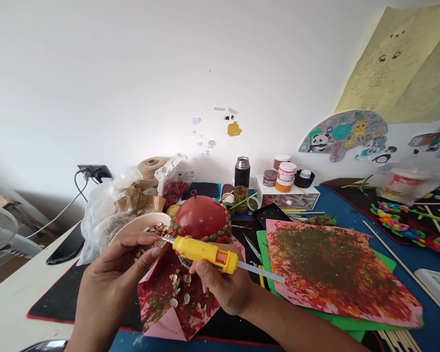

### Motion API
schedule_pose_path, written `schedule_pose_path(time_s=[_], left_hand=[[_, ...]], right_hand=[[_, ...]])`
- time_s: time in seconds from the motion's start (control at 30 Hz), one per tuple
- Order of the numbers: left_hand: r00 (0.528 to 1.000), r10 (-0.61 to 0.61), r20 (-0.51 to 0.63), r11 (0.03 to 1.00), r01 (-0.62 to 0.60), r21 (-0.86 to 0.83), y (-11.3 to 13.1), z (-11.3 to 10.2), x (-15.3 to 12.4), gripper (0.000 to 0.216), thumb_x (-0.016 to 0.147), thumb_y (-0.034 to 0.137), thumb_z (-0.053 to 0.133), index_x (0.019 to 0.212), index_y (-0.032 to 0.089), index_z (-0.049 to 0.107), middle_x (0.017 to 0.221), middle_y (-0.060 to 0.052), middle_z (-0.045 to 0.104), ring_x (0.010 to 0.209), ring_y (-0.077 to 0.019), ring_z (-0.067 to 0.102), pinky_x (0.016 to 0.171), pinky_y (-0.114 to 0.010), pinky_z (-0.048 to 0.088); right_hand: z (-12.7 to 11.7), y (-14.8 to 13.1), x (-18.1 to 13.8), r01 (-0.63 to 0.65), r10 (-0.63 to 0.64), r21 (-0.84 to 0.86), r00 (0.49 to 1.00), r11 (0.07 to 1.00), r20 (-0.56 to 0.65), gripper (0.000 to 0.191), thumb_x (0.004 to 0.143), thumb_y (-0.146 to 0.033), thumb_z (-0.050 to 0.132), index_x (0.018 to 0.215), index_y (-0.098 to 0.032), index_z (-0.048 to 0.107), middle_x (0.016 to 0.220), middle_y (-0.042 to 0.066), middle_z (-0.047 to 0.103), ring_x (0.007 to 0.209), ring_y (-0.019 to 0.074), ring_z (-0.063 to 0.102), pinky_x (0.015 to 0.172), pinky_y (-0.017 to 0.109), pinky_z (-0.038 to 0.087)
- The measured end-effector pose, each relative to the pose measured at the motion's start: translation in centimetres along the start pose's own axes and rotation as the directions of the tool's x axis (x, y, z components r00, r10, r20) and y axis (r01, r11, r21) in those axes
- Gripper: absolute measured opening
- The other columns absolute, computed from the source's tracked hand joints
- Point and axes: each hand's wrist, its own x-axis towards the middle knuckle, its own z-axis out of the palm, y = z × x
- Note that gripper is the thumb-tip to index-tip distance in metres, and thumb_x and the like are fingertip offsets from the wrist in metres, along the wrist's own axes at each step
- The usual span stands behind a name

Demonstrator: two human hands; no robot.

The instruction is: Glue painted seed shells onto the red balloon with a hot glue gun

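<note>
My right hand [223, 288] grips a yellow glue gun [205, 253] with a clear glue stick poking out of its back; the nozzle points left. My left hand [113, 278] pinches a small seed [160, 242] right at the nozzle tip. Just behind stands a red balloon [200, 217] with a band of green and red seeds glued round its lower part. Under my hands lies a folded pink sheet [176, 303], paint-smeared and strewn with loose seeds. A beige bowl [139, 225] holding seeds sits to the left of the balloon.
A large painted pink sheet on green paper [333, 269] lies to the right. Scissors [252, 247], a black flask [242, 178], paint jars [286, 176], wooden sticks [403, 264], plastic bags [102, 210], twine and a phone [66, 247] crowd the desk by the white wall.
</note>
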Motion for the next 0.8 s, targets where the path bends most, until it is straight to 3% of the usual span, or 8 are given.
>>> schedule_pose_path(time_s=[0.3,0.43,0.8], left_hand=[[0.996,0.079,-0.048,0.993,-0.074,0.090,0.0,0.2,-0.2,0.045,0.085,0.071,0.114,0.103,0.034,0.095,0.112,-0.003,0.100,0.104,-0.0331,0.099,0.095,-0.039,0.085],[0.993,0.110,-0.039,0.988,-0.105,0.113,0.4,0.4,-0.2,0.043,0.086,0.070,0.113,0.104,0.034,0.096,0.109,-0.003,0.100,0.103,-0.0311,0.098,0.095,-0.036,0.083],[0.989,0.150,-0.019,0.982,-0.146,0.119,0.9,0.8,-0.3,0.043,0.089,0.072,0.111,0.102,0.035,0.096,0.111,-0.003,0.100,0.109,-0.0334,0.097,0.106,-0.045,0.083]], right_hand=[[-0.1,-0.5,0.3,0.083,-0.082,-0.097,0.997,0.992,0.013,0.080,0.127,-0.094,0.054,0.084,-0.028,0.071,0.065,0.001,0.060,0.060,0.0207,0.059,0.063,0.037,0.049],[-0.1,-0.4,0.3,0.091,-0.089,-0.088,0.996,0.992,0.017,0.078,0.129,-0.090,0.055,0.086,-0.028,0.072,0.065,0.000,0.060,0.058,0.0196,0.056,0.061,0.036,0.045],[0.1,-0.2,0.2,0.126,-0.124,-0.125,0.992,0.984,0.022,0.079,0.131,-0.087,0.053,0.077,-0.029,0.057,0.069,0.000,0.058,0.064,0.0204,0.056,0.067,0.039,0.044]])
